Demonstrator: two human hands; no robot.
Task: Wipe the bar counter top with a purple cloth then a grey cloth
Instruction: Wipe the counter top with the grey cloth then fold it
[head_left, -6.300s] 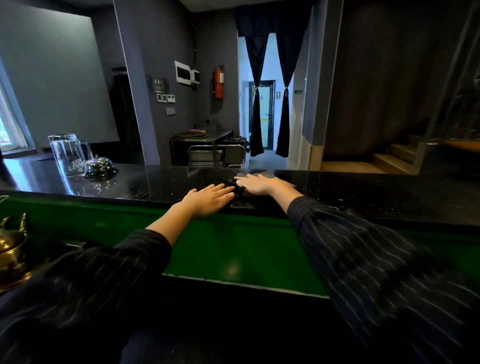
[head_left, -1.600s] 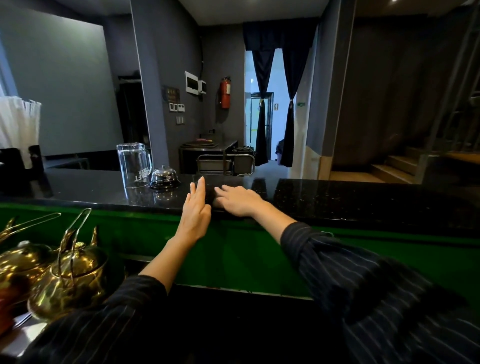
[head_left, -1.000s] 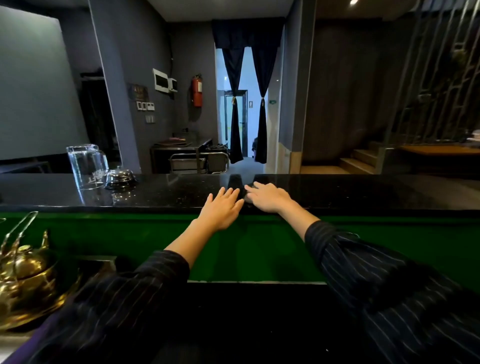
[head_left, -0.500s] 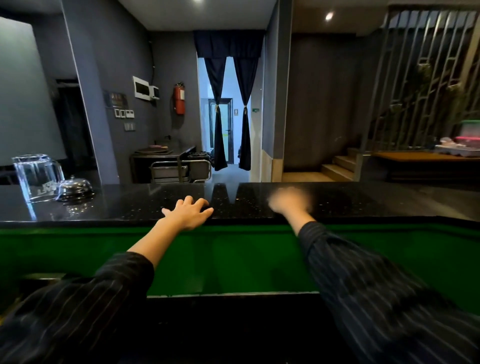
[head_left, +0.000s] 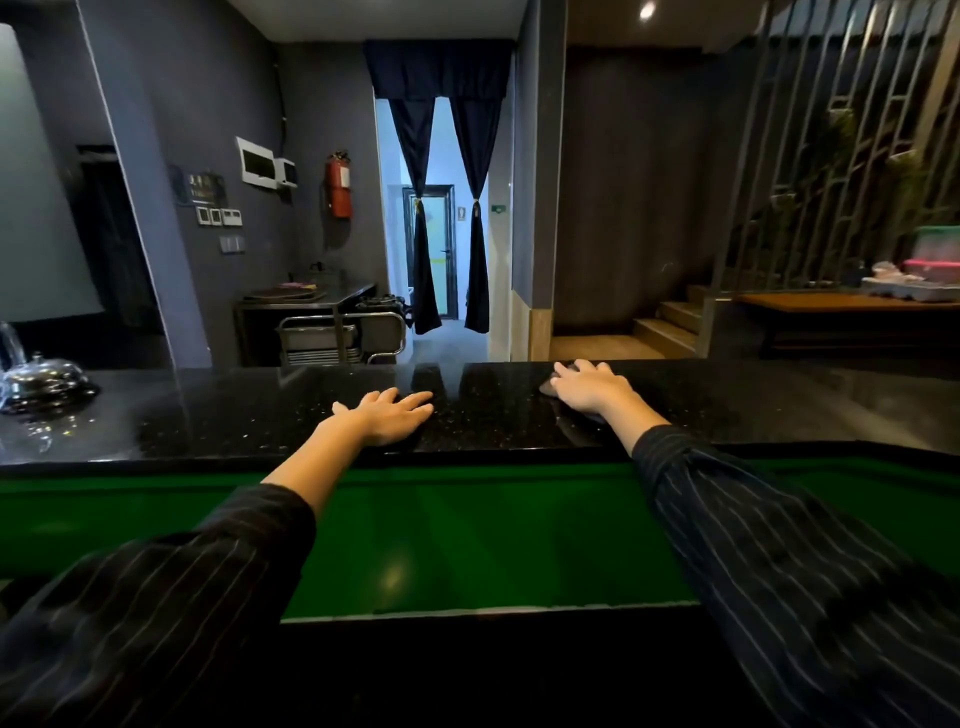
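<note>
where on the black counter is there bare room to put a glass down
Bare patches: the counter top right of the right hand, the gap between it and the left hand, and the stretch from the left hand to the service bell. The far left end by the bell is crowded.

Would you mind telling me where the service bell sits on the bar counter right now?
The service bell sits at the far left edge of the head view on the black counter top, well left of the left hand.
</note>
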